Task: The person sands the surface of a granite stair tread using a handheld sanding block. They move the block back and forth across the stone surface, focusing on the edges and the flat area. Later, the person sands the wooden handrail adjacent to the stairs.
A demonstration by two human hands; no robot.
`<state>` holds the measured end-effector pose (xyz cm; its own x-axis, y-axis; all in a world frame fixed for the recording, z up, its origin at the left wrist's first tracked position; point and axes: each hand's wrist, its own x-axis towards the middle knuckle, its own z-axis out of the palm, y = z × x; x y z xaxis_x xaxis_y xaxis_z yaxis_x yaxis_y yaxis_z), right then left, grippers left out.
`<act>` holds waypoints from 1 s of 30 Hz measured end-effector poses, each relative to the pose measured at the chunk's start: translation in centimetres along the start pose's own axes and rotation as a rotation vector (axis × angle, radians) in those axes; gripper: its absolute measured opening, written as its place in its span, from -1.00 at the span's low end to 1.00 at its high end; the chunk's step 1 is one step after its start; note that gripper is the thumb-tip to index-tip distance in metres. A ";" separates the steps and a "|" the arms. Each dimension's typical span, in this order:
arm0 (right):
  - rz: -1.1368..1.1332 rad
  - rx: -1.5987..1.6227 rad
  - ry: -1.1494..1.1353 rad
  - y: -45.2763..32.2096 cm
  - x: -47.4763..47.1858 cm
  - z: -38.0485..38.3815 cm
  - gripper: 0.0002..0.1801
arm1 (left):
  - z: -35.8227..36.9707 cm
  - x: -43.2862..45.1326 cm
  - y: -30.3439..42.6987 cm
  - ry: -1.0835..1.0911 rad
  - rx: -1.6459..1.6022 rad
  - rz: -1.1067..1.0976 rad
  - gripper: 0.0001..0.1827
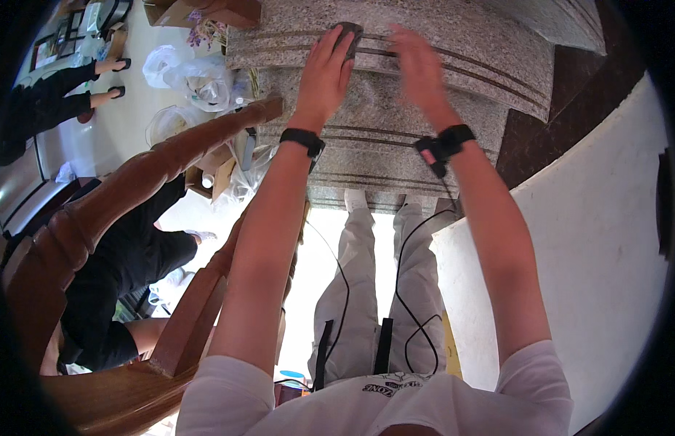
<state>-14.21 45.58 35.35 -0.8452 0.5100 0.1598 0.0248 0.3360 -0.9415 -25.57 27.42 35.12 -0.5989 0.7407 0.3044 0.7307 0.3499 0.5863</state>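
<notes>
My left hand [325,76] presses its fingers on a dark grey cloth or pad [350,39], whose material I cannot tell, at the front edge of a speckled granite stair step [479,43]. To its right, my right hand [422,71] hovers or rests over the same step edge, blurred, with its fingers apart and nothing seen in it. Dark grooved strips run along the step edges. Each wrist wears a black band, and the right one carries a small black device with a cable.
A brown turned-wood banister [152,169] slopes along the left. Beyond it lie plastic bags [201,82], cardboard boxes [217,11] and dried flowers [204,32]. Two people in dark clothes are at the left. A white wall [577,245] curves along the right. Thin cables hang before my legs.
</notes>
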 end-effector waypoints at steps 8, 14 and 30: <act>-0.080 -1.072 0.174 6.9 -1.1 -11.6 -0.55 | -2.0 -0.1 -6.1 0.248 0.349 -0.294 -0.55; -0.047 -1.094 0.147 7.1 -0.9 -10.8 -0.54 | -3.3 1.8 -10.0 0.464 0.370 -0.491 -0.55; 0.038 -1.102 0.100 6.1 -1.3 -10.7 -0.51 | -1.1 1.5 -6.0 0.370 0.567 -0.599 -0.55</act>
<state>-7.22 55.46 32.60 -0.7880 0.5799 0.2068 0.5533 0.8144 -0.1750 -31.22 25.82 32.86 -0.9266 0.1458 0.3467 0.2556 0.9204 0.2960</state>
